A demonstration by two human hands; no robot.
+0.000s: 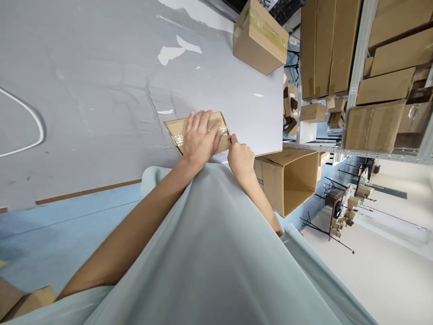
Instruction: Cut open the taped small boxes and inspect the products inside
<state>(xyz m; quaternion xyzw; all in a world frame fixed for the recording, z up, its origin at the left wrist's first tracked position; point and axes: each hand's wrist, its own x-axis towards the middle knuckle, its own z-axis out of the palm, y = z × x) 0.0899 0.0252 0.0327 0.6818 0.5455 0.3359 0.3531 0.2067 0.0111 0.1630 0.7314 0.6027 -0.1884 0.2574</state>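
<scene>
A small, flat cardboard box (177,130) with clear shiny tape across it lies at the table's near edge. My left hand (200,135) rests flat on top of it, fingers stretched out and thumb toward the right. At the box's right edge, my right hand (241,158) is closed around a small red tool (230,136), which looks like a box cutter. Only its red tip shows past my fingers; the rest is hidden in the hand, and I cannot make out a blade.
The grey-covered table (111,58) carries torn white scraps (171,54), a white cable (39,126) and a taped carton (260,40) at the far right corner. An open carton (287,178) stands beside the table on the right. Shelves of boxes (375,122) rise beyond it.
</scene>
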